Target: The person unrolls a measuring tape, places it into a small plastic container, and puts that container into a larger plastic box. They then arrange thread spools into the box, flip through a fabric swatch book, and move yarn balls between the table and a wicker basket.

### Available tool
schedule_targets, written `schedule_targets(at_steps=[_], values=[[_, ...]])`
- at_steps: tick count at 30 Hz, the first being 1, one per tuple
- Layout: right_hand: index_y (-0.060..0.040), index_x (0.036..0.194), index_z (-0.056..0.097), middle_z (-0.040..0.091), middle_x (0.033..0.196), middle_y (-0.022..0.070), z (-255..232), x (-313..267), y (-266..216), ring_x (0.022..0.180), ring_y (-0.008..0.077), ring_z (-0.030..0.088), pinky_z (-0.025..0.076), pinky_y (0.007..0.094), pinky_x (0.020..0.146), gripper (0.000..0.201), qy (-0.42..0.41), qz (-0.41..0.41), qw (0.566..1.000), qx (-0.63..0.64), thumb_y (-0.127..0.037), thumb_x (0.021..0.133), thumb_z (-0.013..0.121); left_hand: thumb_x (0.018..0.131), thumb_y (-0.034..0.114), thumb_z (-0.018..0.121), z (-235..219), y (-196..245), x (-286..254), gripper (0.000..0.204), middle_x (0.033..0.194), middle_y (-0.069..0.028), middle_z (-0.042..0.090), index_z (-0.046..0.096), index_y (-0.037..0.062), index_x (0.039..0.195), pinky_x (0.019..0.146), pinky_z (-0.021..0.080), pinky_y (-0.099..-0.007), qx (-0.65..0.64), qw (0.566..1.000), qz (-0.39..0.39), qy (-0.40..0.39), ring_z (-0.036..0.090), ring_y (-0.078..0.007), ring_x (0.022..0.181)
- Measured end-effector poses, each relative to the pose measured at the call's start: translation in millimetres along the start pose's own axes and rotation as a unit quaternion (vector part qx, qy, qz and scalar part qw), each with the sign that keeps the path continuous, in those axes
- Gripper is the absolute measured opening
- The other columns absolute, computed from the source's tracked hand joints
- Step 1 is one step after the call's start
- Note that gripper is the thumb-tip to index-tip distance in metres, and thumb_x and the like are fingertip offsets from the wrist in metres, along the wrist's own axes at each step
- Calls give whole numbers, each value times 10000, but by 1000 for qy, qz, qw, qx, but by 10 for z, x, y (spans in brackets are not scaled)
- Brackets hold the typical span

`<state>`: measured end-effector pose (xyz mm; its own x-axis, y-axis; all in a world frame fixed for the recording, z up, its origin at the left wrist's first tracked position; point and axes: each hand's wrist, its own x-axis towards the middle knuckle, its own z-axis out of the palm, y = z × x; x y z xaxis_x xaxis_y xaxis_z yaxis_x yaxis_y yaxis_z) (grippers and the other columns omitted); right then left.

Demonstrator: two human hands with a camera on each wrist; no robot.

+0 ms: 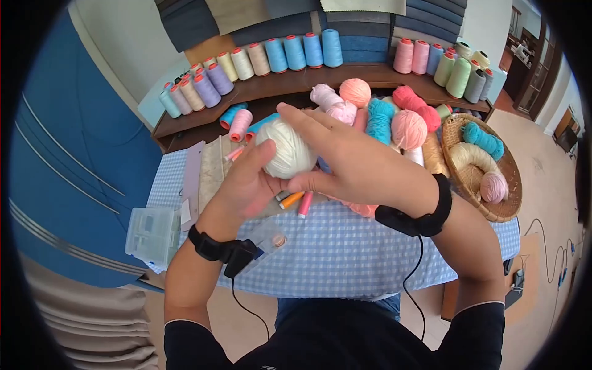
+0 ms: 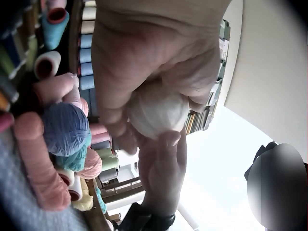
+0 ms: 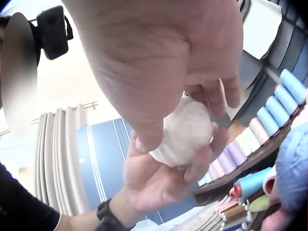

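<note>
A ball of white yarn (image 1: 285, 149) is held up above the table between both hands. My left hand (image 1: 239, 179) cups it from the left and below, with the thumb on its near side. Over its right side curves my right hand (image 1: 351, 151), fingers across the top and thumb at the lower right. In the left wrist view the white ball (image 2: 158, 109) lies between the two hands, partly covered by fingers. The right wrist view shows the ball (image 3: 185, 132) with the left fingers curled round its lower side.
Yarn skeins and balls (image 1: 409, 129) lie behind the hands. A wicker basket (image 1: 513, 185) with yarn stands at the right, a clear plastic box (image 1: 150, 231) at the left. Thread cones (image 1: 295, 52) line the shelf. Small spools (image 1: 305, 205) lie below the ball.
</note>
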<state>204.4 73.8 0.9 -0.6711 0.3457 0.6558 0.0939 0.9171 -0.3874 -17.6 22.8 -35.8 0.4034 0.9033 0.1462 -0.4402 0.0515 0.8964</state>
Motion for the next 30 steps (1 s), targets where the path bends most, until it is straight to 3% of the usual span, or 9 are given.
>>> schedule_targets(at_steps=[4,5,6,11,13,14,18,23,30], values=[[29,1434,451,624,1211,204,-369,-198,191,1059,319,640,503,400,919,772,21,-10,999,-27,-242,806,809,922,359,685,-389,323,-186,729,1419,-112,506,310,104,1493,889,572,-401,259,944,92,182,600,-271,1205],[1,1485,410,496,1483,191,-674,-286,54,1364,275,495,393,385,1118,793,-53,140,988,-27,-188,827,809,920,318,689,-556,393,-272,708,1393,-104,522,320,100,1484,889,565,-387,321,908,106,247,602,-259,1194],[15,1428,477,604,1328,205,-837,-467,169,1218,301,598,462,380,1022,731,-27,208,976,-61,-236,824,806,916,289,692,-769,473,-365,687,1372,-98,529,334,92,1469,890,561,-384,342,889,94,290,606,-249,1182],[22,1437,474,536,1432,224,-1798,-1567,633,1350,340,498,374,404,1140,728,-100,414,859,-284,-187,809,777,880,189,726,-1674,459,-569,690,1346,-160,521,354,72,1448,959,525,-392,429,797,66,419,580,-289,1207],[22,1430,480,539,1423,234,-2120,-2078,785,1345,344,501,385,407,1129,736,-96,513,794,-312,-194,796,786,864,166,724,-2186,204,-618,751,1423,-217,449,329,51,1492,1113,395,-427,759,557,83,325,457,-358,1337],[24,1399,506,592,1359,224,-2250,-2436,883,1268,342,570,435,408,1081,729,-100,492,787,-358,-221,778,800,861,162,715,-2441,99,-641,758,1477,-255,384,344,35,1509,1187,275,-427,717,640,47,272,339,-387,1417],[30,1314,559,655,1255,211,-2425,-2685,771,1164,340,634,492,406,1002,683,-205,634,701,-257,-254,748,815,850,169,728,-2569,138,-558,720,1467,-245,420,415,33,1483,1162,321,-408,641,706,9,301,408,-381,1381],[18,1185,617,696,1093,182,-2149,-2351,434,1010,323,674,520,389,923,586,-189,572,761,-241,-262,708,810,805,161,759,-2532,133,-500,749,1429,-244,457,433,39,1468,1135,357,-407,644,690,-7,331,442,-381,1354],[12,1132,616,670,1044,232,-2300,-2139,577,988,361,664,534,411,846,532,-142,578,738,-319,-159,661,793,744,60,757,-2358,221,-524,688,1329,-167,523,473,42,1370,1054,437,-384,606,700,91,368,544,-295,1226]])
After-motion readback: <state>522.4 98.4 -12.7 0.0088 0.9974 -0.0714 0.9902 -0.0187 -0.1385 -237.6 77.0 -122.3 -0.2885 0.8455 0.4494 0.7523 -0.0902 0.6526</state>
